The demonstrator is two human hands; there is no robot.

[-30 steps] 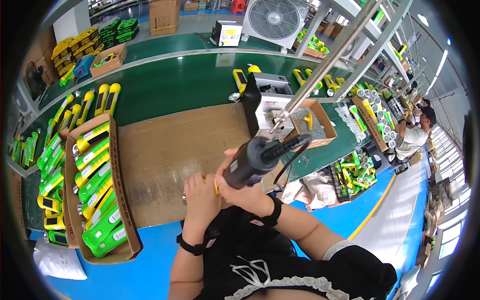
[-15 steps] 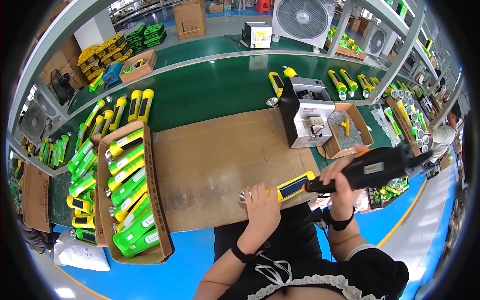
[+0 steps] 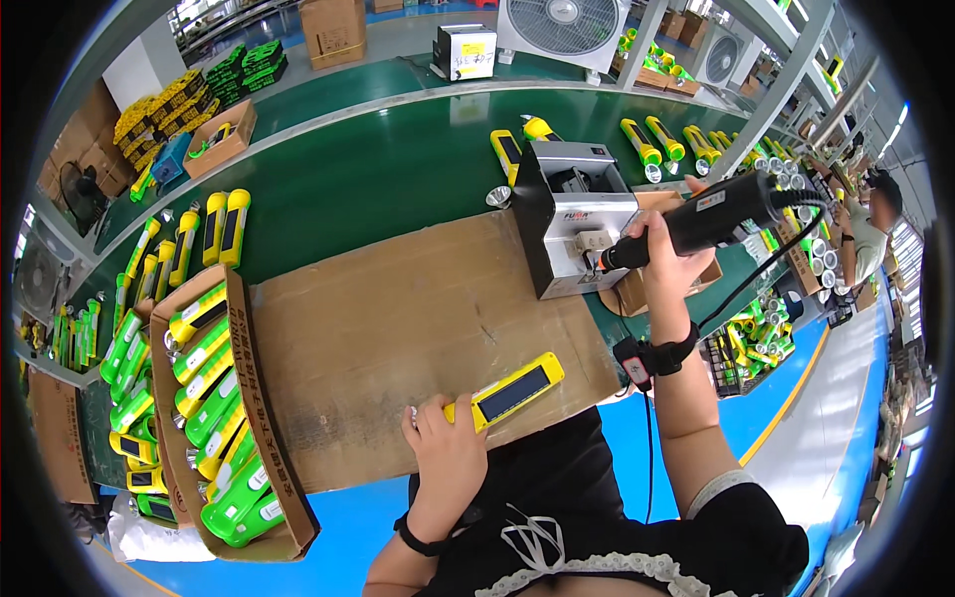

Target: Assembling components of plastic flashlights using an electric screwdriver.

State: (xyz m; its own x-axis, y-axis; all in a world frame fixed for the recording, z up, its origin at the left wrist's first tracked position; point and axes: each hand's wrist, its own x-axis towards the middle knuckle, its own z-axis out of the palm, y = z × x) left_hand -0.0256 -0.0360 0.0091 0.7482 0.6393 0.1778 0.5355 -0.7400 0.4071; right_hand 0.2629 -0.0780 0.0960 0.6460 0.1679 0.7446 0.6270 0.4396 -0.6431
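Yellow plastic flashlight with a dark rectangular panel (image 3: pixel 512 393) is lying panel-up on the flat brown cardboard sheet (image 3: pixel 398 328), just below the middle of the frame. Left hand (image 3: pixel 448 448) has its fingers curled over one end of it; right hand (image 3: pixel 665 254) is wrapped around a black power screwdriver (image 3: pixel 721 214), tip up against the front of the silver-and-black metal machine (image 3: pixel 567 264).

Progress-wise, I'd call this one mid-job: it's out of the long brown cardboard box (image 3: pixel 267 428) at lower left, which already holds rows of yellow and green flashlights (image 3: pixel 214 408). Can't tell if those are finished, or which screws are in.

Room: the flashlight sits near the sheet's lower edge, so not much margin there. The roomiest stretch is mid-sheet, between long box and machine. Right of centre is tighter, with the machine, another brown cardboard box (image 3: pixel 632 296) and the looping black cable (image 3: pixel 756 284) crowding the screwdriver.
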